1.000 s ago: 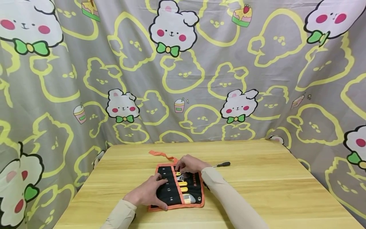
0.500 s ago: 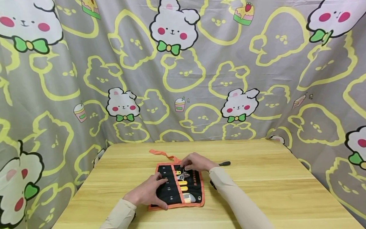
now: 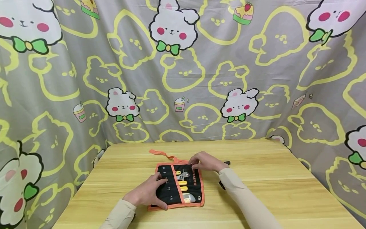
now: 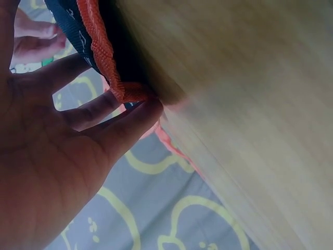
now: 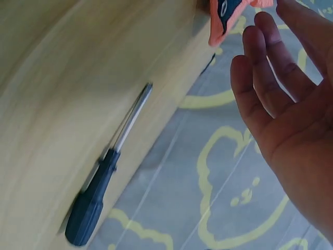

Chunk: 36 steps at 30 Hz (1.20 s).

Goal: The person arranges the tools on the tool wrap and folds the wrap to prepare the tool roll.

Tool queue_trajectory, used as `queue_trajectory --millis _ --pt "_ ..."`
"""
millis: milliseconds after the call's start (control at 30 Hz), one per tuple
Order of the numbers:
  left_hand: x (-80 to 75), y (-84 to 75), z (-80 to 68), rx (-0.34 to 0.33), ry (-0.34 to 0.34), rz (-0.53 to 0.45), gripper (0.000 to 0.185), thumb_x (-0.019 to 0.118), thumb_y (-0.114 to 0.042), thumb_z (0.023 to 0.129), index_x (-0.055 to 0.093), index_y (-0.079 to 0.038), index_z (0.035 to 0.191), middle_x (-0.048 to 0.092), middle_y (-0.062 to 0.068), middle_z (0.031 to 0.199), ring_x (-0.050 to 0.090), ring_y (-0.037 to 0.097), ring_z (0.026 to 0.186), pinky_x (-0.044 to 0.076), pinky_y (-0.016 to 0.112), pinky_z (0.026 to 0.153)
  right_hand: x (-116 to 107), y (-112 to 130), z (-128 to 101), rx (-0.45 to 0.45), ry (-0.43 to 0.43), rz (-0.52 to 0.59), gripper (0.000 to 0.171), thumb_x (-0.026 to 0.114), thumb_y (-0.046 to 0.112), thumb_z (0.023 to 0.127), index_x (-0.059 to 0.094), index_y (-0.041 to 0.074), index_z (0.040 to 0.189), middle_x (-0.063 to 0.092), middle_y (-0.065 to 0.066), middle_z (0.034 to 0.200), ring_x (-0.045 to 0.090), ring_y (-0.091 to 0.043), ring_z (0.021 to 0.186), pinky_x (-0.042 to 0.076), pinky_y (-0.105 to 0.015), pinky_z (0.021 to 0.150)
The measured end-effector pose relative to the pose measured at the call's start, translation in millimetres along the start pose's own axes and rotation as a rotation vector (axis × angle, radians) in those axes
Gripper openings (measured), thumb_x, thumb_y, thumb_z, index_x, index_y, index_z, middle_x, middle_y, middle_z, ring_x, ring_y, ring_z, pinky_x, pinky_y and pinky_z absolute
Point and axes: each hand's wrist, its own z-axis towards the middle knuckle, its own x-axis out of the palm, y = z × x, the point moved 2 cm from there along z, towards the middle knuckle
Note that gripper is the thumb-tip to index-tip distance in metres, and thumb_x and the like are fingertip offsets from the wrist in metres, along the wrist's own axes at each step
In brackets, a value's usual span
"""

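Note:
A black tool pouch (image 3: 168, 197) with orange edging and numbered pockets lies unfolded on the table. My left hand (image 3: 150, 189) rests on its left part, fingers spread; in the left wrist view, fingertips touch the orange edge. At the pouch's far right corner is my right hand (image 3: 204, 161), fingers bent loosely, with nothing visible in them; their tips are partly cut off in the right wrist view. An adjustable wrench (image 3: 183, 176), yellow handles (image 3: 183, 185) and a grey-and-yellow utility knife (image 3: 188, 197) stick out of the pouch's pockets.
A screwdriver (image 5: 106, 179) with a black handle lies on the wooden table (image 3: 271, 184), to the right of the pouch. An orange strap (image 3: 161, 154) trails from the pouch's far edge. Patterned curtains (image 3: 183, 79) stand behind and beside the table.
My right hand has moved rightward from the far pocket to the pouch's far right corner, uncovering the wrench. The left hand and pouch stay in place.

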Motion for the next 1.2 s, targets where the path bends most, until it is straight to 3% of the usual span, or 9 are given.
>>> queue_trajectory --millis 267,700,967,1200 --pt "0.5 -0.6 -1.4 0.013 -0.007 0.003 0.1 0.089 -0.062 0.067 0.057 -0.01 0.147 0.04 0.025 0.152 0.047 0.04 0.134 0.046 0.059 0.105 -12 -11 -28 0.071 -0.069 -0.018 0.023 0.073 0.011 0.095 0.076 0.006 0.117 0.074 -0.009 0.111 0.067 -0.025 0.099 0.056 -0.045 0.085" --pt "1.6 -0.4 -1.8 -0.007 0.001 -0.006 0.1 0.089 -0.062 0.067 0.057 -0.013 0.147 0.036 0.026 0.156 0.045 0.042 0.138 0.044 0.061 0.107 -31 -47 -72 0.154 -0.164 -0.143 0.03 0.077 0.014 0.092 0.074 0.0 0.118 0.072 -0.014 0.104 0.068 -0.03 0.095 0.056 -0.045 0.083" --pt "2.2 0.5 -0.3 -0.01 0.002 -0.001 0.1 0.089 -0.063 0.066 0.056 -0.015 0.147 0.038 0.023 0.154 0.046 0.038 0.135 0.045 0.059 0.107 -34 -71 -91 0.188 -0.145 -0.158 0.029 0.078 0.008 0.09 0.074 0.0 0.117 0.07 -0.01 0.099 0.066 -0.024 0.09 0.055 -0.037 0.076" --pt "1.4 0.8 -1.1 -0.014 0.002 -0.004 0.1 0.09 -0.062 0.066 0.056 -0.015 0.147 0.038 0.023 0.155 0.046 0.039 0.135 0.045 0.06 0.106 -31 -78 -93 0.213 -0.133 -0.133 0.028 0.078 0.006 0.089 0.074 0.002 0.117 0.07 -0.006 0.099 0.066 -0.021 0.09 0.056 -0.035 0.077"
